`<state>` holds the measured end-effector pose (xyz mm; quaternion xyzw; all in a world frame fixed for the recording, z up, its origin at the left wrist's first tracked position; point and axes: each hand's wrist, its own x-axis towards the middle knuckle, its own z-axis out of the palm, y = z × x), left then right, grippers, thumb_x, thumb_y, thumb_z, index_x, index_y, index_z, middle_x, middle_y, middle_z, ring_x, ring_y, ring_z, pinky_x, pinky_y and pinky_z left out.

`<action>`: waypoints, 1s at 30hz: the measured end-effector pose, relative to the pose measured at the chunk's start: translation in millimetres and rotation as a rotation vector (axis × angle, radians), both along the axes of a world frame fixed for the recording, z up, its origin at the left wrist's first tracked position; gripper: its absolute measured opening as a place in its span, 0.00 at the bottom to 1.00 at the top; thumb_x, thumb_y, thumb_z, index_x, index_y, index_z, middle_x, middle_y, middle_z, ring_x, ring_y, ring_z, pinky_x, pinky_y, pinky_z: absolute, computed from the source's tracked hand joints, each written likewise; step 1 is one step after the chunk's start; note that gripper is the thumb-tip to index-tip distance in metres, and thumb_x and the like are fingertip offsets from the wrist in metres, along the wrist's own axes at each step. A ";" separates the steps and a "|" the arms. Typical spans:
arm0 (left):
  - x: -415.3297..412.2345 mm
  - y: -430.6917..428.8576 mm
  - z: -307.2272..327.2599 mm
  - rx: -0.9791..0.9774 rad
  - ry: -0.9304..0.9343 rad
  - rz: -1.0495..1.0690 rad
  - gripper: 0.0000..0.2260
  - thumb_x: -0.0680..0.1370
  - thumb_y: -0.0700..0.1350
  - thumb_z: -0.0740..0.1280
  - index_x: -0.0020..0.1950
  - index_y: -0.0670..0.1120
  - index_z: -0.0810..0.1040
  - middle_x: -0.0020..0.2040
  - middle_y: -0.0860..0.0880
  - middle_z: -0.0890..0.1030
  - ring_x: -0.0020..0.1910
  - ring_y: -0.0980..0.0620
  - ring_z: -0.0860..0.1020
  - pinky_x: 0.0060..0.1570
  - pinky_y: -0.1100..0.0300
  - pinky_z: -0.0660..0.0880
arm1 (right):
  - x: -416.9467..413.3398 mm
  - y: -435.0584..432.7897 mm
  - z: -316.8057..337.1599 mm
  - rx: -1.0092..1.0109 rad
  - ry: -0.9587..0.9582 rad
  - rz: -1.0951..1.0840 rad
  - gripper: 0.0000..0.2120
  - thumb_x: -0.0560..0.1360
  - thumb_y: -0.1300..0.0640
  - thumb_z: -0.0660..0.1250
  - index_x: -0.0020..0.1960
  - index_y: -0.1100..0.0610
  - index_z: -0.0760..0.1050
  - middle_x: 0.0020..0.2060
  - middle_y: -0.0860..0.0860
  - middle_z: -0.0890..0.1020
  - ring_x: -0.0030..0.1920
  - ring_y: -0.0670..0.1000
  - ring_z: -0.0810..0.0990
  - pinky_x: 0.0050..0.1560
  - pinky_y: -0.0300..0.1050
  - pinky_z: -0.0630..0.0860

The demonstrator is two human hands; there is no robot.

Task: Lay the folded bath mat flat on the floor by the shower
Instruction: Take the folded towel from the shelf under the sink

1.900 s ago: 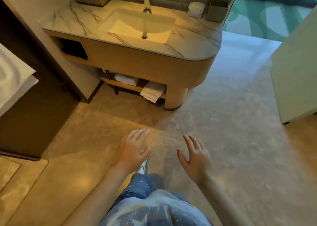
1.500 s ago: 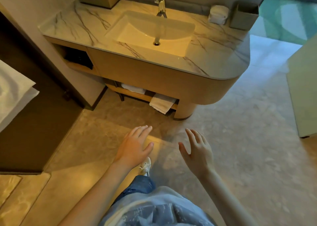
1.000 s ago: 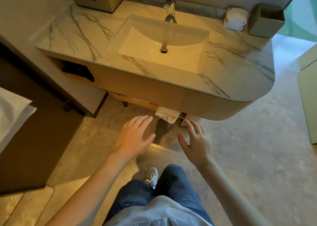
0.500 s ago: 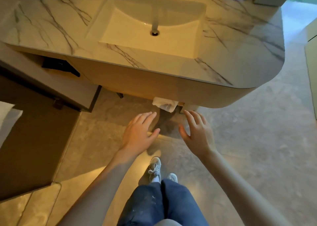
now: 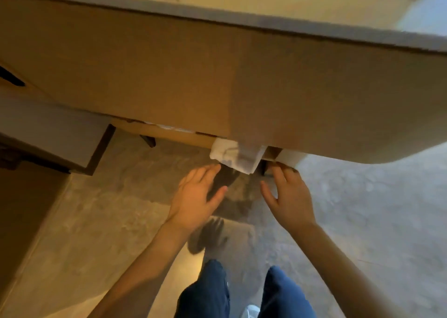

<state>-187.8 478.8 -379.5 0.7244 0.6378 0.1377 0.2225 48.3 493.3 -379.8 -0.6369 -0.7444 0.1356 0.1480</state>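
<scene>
Since half-second back we've closed on marble-topped wooden worktop (image 5: 169, 76); left hand (image 5: 193, 196) and right hand (image 5: 287, 199) spread empty, just short of folded white bath mat (image 5: 235, 155) on low shelf. Step: reaching. Next: grip mat, pull out.

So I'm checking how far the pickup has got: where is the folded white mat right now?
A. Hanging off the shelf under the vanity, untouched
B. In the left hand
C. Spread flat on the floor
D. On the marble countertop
A: the folded white mat droops from the shelf under the vanity, and both open hands, left hand and right hand, are short of it.
</scene>
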 end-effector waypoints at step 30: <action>9.4 182.3 -272.8 -0.103 -0.746 0.424 0.21 0.79 0.49 0.67 0.71 0.51 0.69 0.64 0.47 0.67 0.61 0.45 0.71 0.56 0.56 0.71 | -25.4 135.0 -294.5 -0.202 0.956 -0.360 0.25 0.78 0.46 0.66 0.71 0.40 0.58 0.64 0.50 0.67 0.61 0.56 0.71 0.54 0.50 0.76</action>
